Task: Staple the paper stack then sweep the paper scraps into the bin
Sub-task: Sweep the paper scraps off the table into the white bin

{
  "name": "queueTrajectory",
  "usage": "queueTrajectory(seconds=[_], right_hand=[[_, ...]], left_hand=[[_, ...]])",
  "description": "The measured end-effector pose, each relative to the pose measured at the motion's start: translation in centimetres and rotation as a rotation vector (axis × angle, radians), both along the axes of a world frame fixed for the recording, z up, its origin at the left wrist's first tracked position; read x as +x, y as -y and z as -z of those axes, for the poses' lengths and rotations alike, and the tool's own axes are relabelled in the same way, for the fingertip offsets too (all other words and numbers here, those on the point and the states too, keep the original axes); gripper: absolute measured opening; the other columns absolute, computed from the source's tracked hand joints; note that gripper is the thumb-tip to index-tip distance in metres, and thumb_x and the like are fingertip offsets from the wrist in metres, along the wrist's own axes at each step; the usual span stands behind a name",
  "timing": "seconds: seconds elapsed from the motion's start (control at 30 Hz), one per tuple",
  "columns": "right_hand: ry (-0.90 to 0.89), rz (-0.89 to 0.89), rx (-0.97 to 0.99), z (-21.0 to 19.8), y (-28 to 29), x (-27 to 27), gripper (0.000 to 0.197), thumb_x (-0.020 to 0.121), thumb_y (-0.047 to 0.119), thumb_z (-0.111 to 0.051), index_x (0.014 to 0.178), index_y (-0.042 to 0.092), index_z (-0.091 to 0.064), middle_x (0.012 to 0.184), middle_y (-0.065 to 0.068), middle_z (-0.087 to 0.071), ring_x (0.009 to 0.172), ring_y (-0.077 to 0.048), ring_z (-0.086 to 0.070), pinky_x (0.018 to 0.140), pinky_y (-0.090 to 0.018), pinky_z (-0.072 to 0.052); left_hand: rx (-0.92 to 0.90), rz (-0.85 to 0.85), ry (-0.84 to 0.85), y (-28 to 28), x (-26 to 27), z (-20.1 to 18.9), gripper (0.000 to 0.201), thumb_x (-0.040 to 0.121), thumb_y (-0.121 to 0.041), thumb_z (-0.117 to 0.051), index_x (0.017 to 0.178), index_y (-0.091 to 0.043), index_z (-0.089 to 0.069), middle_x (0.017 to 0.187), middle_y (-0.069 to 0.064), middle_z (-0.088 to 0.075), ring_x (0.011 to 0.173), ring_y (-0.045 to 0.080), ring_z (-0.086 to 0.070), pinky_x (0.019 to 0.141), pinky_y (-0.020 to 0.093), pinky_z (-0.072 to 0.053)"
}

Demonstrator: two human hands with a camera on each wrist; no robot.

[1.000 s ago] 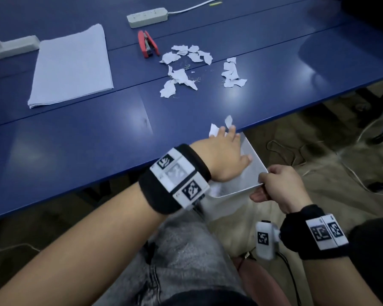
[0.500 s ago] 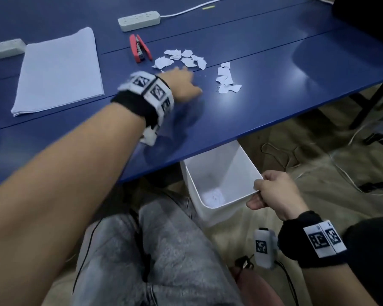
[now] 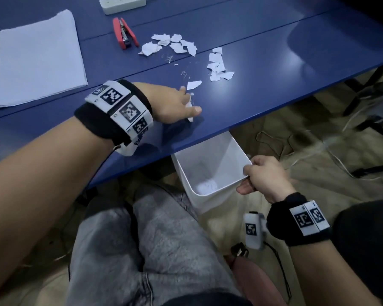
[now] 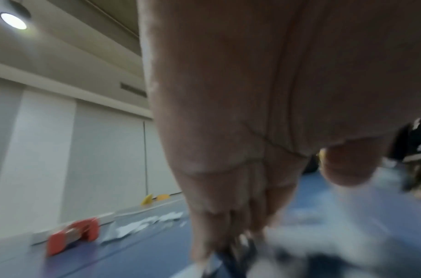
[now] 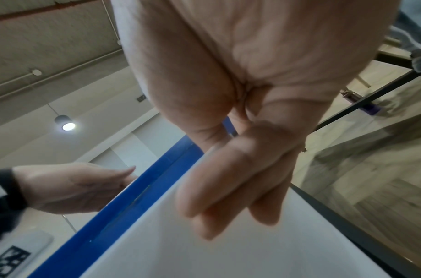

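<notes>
On the blue table (image 3: 274, 69) my left hand (image 3: 177, 104) lies on its edge with straight fingers, pushing a few white paper scraps (image 3: 194, 85) toward the near edge. More scraps (image 3: 173, 45) lie in two groups farther back, one beside the red stapler (image 3: 124, 33). The paper stack (image 3: 35, 56) rests at the left. Below the table edge my right hand (image 3: 259, 175) grips the rim of the white bin (image 3: 210, 171), fingers curled over its wall (image 5: 228, 244). Scraps lie in the bin's bottom. In the left wrist view the fingers (image 4: 228, 216) touch blurred white paper.
A white power strip (image 3: 124, 4) lies at the table's far edge. Loose staples (image 3: 169, 58) are scattered among the scraps. Cables trail over the floor (image 3: 274, 140) at the right, near dark table legs. My grey-trousered legs (image 3: 153, 239) sit under the table edge.
My left hand went from the bin's edge out to the scrap pile, then drew back toward the near edge with some scraps. The right hand kept its hold on the bin.
</notes>
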State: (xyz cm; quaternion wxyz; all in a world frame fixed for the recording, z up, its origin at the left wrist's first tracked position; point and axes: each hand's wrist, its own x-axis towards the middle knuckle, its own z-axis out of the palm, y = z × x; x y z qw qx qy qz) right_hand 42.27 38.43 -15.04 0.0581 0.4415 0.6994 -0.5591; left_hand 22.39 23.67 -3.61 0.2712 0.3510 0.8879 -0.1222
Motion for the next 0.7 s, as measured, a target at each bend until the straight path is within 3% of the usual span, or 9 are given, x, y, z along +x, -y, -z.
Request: queueTrajectory(seconds=[0.07, 0.17, 0.27, 0.33, 0.43, 0.5, 0.57, 0.63, 0.7], right_hand=[[0.0, 0.008, -0.003, 0.1, -0.1, 0.1, 0.024, 0.084, -0.004, -0.047, 0.099, -0.022, -0.053, 0.052, -0.026, -0.066, 0.046, -0.039, -0.071, 0.066, -0.064, -0.06], [-0.008, 0.021, -0.005, 0.0, -0.1, 0.2, 0.018, 0.086, -0.006, -0.046, 0.094, -0.018, -0.057, 0.055, -0.03, -0.064, 0.042, -0.037, -0.069, 0.061, -0.056, -0.06], [0.0, 0.022, 0.003, 0.2, -0.3, 0.3, 0.017, 0.084, -0.005, -0.046, 0.092, -0.018, -0.055, 0.051, -0.027, -0.065, 0.045, -0.039, -0.07, 0.063, -0.062, -0.06], [0.011, 0.016, 0.01, 0.2, -0.4, 0.4, 0.019, 0.084, -0.004, -0.046, 0.093, -0.019, -0.053, 0.049, -0.025, -0.065, 0.047, -0.04, -0.071, 0.064, -0.063, -0.06], [0.009, 0.01, 0.018, 0.0, -0.6, 0.3, 0.014, 0.084, -0.005, -0.047, 0.089, -0.012, -0.058, 0.047, -0.024, -0.064, 0.046, -0.04, -0.07, 0.061, -0.061, -0.06], [0.0, 0.003, 0.025, 0.0, -0.8, 0.2, 0.011, 0.084, -0.005, -0.047, 0.086, -0.005, -0.058, 0.047, -0.024, -0.063, 0.044, -0.039, -0.069, 0.059, -0.059, -0.06], [-0.006, 0.002, 0.021, -0.1, -1.0, 0.3, 0.011, 0.086, -0.006, -0.047, 0.086, -0.004, -0.058, 0.047, -0.023, -0.062, 0.042, -0.038, -0.068, 0.056, -0.054, -0.06], [-0.006, 0.001, 0.016, -0.1, -1.2, 0.2, 0.013, 0.086, -0.007, -0.046, 0.088, -0.006, -0.058, 0.048, -0.023, -0.061, 0.04, -0.036, -0.067, 0.054, -0.051, -0.06], [0.006, -0.007, 0.014, -0.1, -1.4, 0.0, 0.013, 0.087, -0.007, -0.046, 0.089, -0.008, -0.058, 0.048, -0.023, -0.061, 0.039, -0.035, -0.067, 0.055, -0.05, -0.06]], left_hand=[[-0.02, 0.046, -0.021, -0.5, 0.5, -1.0, 0.072, 0.097, -0.062, -0.02, 0.155, -0.021, -0.021, 0.165, 0.0, -0.013, 0.152, 0.018, -0.015, 0.122, 0.04, -0.012], [0.069, 0.077, -0.129, -3.1, -0.9, -2.2, 0.065, 0.099, -0.052, -0.028, 0.15, -0.011, -0.033, 0.161, 0.009, -0.025, 0.149, 0.024, -0.023, 0.12, 0.044, -0.021], [0.209, 0.088, -0.169, -6.2, -2.9, -1.5, 0.055, 0.1, -0.038, -0.033, 0.139, -0.001, -0.042, 0.152, 0.018, -0.035, 0.143, 0.031, -0.032, 0.115, 0.043, -0.029], [0.272, 0.088, -0.143, -7.5, -3.6, -0.3, 0.05, 0.1, -0.035, -0.033, 0.132, 0.001, -0.045, 0.149, 0.017, -0.037, 0.141, 0.033, -0.034, 0.112, 0.041, -0.031], [0.258, 0.097, -0.07, -8.3, -3.5, 1.1, 0.055, 0.103, -0.038, -0.026, 0.144, -0.003, -0.036, 0.157, 0.014, -0.028, 0.146, 0.03, -0.027, 0.117, 0.045, -0.025], [0.211, 0.131, -0.076, -8.6, -3.3, 1.3, 0.058, 0.102, -0.044, -0.024, 0.143, -0.006, -0.041, 0.154, 0.014, -0.034, 0.143, 0.03, -0.034, 0.116, 0.044, -0.028], [0.18, 0.174, -0.107, -8.6, -3.2, 0.6, 0.061, 0.1, -0.05, -0.025, 0.128, -0.007, -0.057, 0.135, 0.017, -0.055, 0.126, 0.033, -0.05, 0.105, 0.039, -0.039], [0.204, 0.198, -0.197, -8.7, -3.9, -0.6, 0.056, 0.098, -0.046, -0.03, 0.1, -0.004, -0.068, 0.095, 0.016, -0.065, 0.101, 0.033, -0.058, 0.088, 0.035, -0.045], [0.282, 0.166, -0.234, -8.7, -5.0, -1.2, 0.044, 0.094, -0.037, -0.037, 0.095, -0.006, -0.069, 0.086, 0.012, -0.067, 0.1, 0.034, -0.061, 0.086, 0.037, -0.05]])
